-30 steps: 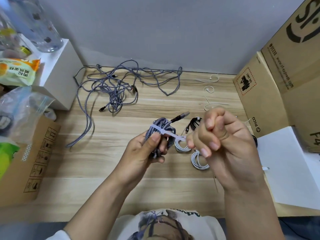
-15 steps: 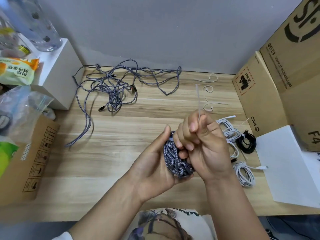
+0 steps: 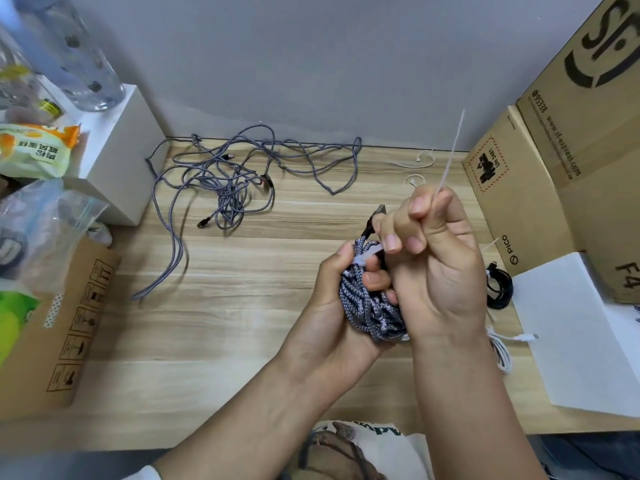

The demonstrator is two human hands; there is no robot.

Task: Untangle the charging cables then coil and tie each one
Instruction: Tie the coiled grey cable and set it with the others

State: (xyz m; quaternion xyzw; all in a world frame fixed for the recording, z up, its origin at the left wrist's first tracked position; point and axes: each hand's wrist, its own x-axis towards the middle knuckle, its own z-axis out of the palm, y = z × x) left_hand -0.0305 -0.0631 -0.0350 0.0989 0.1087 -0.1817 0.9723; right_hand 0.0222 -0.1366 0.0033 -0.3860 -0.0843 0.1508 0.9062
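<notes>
While the left hand (image 3: 332, 306) grips the coiled grey braided cable (image 3: 367, 306) above the wooden table (image 3: 225, 323), the right hand (image 3: 436, 258) pinches the white zip tie (image 3: 453, 150), its tail pointing up; the band seems to wrap the coil. A tangled grey cable (image 3: 228, 181) lies well apart by the wall

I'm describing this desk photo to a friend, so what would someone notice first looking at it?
First, the two hands at centre right: the left hand grips a coiled grey braided cable, while the right hand pulls a white zip tie whose tail sticks up and away. Behind them, at the back of the wooden desk, sprawls a tangled heap of grey cables. Big cardboard boxes stand on the right.
</notes>
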